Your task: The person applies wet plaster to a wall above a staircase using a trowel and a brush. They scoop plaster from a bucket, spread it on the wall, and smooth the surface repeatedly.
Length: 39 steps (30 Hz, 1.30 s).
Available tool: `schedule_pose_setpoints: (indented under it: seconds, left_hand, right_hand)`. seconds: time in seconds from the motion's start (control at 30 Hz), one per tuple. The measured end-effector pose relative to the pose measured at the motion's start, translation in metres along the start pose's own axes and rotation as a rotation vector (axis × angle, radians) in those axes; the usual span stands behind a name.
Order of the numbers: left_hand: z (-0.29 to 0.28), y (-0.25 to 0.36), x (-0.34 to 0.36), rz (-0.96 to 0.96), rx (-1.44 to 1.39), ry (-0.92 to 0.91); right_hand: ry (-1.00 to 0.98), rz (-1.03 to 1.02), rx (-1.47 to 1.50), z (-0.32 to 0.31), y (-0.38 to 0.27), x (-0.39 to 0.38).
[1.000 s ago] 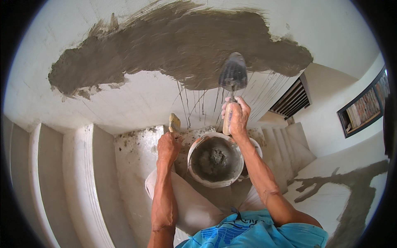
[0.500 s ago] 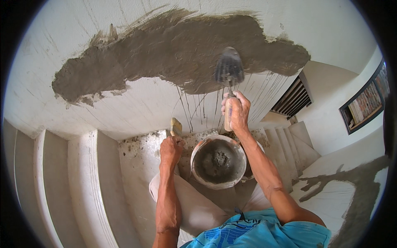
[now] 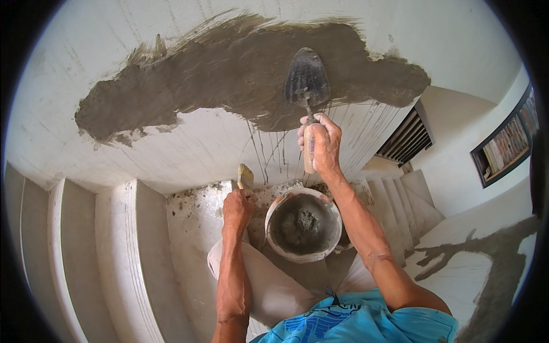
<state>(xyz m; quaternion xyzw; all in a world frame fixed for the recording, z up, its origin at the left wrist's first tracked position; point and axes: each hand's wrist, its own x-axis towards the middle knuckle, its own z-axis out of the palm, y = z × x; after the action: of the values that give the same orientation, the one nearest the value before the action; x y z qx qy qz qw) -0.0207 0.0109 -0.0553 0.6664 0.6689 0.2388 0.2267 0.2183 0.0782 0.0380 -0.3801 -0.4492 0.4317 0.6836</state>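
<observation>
My right hand (image 3: 320, 143) grips the wooden handle of a trowel (image 3: 306, 77), whose dark, pointed-oval blade lies over a band of wet grey cement (image 3: 217, 74) on the white wall (image 3: 68, 68). My left hand (image 3: 236, 208) is closed on a paintbrush (image 3: 245, 177) with pale bristles pointing up, held low near the foot of the wall. Just right of my left hand sits a bucket (image 3: 269, 234) of grey mortar with a lump in the middle; a second container behind it is largely hidden by my right forearm.
Stair steps (image 3: 114, 251) descend at the left, with more steps (image 3: 400, 206) at the right. A slatted opening (image 3: 406, 137) and a dark-framed window (image 3: 503, 146) are in the right-hand wall. A grey cement patch (image 3: 486, 268) marks the lower right surface.
My right hand and the trowel have moved up and left across the cement band. The brush in my left hand sits slightly lower in the picture than a second ago.
</observation>
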Motion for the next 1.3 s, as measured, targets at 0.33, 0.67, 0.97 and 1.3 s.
schedule_pose_setpoints:
  seconds: [0.33,0.67,0.97,1.3]
  left_hand:
    - [0.001,0.002,-0.001,-0.012,0.021,-0.003]
    - [0.000,0.000,0.000,-0.009,-0.009,0.015]
    - [0.000,0.004,-0.002,0.011,-0.016,0.007]
    - [-0.003,0.003,-0.002,-0.023,-0.047,0.002]
  right_hand:
    - [0.048,0.026,-0.007,-0.024,0.015,-0.020]
    - [-0.077,0.001,-0.100,0.017,-0.007,-0.004]
    - [0.030,0.056,-0.045,-0.014,0.017,-0.024]
    - [-0.067,0.048,-0.150,0.010,0.013,-0.017]
